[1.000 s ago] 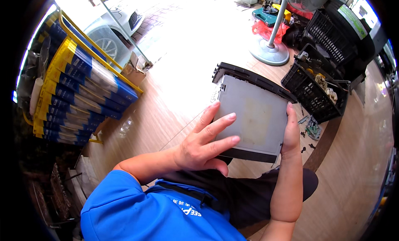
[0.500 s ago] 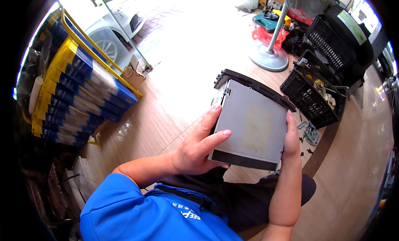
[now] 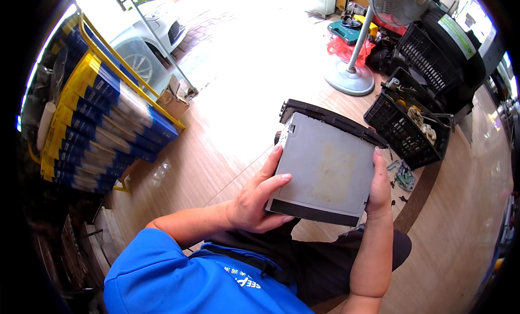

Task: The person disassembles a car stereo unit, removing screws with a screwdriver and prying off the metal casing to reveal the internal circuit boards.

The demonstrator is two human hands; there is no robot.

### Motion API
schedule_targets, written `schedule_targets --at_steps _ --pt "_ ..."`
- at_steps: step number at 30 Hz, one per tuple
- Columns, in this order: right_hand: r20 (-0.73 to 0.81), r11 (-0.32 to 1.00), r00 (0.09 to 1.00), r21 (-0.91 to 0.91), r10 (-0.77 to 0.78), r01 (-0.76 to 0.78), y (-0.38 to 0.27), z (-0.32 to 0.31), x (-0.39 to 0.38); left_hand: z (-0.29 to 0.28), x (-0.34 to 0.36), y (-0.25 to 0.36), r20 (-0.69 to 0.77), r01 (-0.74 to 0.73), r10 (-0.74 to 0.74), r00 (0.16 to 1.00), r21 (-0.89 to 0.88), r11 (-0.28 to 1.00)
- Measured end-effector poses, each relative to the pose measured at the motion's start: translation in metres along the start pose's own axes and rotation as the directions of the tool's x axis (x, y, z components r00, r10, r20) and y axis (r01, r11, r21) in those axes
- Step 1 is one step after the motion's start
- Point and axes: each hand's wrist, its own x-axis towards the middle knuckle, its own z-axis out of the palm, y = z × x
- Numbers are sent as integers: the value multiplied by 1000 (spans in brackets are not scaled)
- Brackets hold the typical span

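Note:
Between my two hands is a car stereo unit (image 3: 325,170), a flat grey metal box with a black bezel along its far edge and a dark strip along its near edge. A yellowish stain marks its top face. My left hand (image 3: 259,197) grips the left side, thumb on the near left part of the top and fingers along the side. On the opposite side, my right hand (image 3: 379,184) is wrapped round the edge, with most fingers hidden underneath. The unit is held above my lap, tilted slightly.
To the left stands a yellow rack (image 3: 86,92) of blue-and-yellow packages. A fan (image 3: 352,75) stands far right, near a teal tool case (image 3: 344,31). A black crate (image 3: 406,124) of parts and some small debris (image 3: 403,176) lie right of the unit.
The stereo unit has tipped a little, its bezel edge lower in view and its near edge slightly left. Both hands keep their hold and moved only slightly with it.

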Motion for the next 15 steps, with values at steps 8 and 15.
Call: schedule_targets --at_steps 8,15 --pt "31 1000 1000 -20 -2 2 0 -4 -1 5 -7 -5 -37 -6 4 999 -63 998" --pt "-8 998 998 -39 -59 58 0 -7 -2 3 -8 -10 -17 -15 14 1000 -85 996"
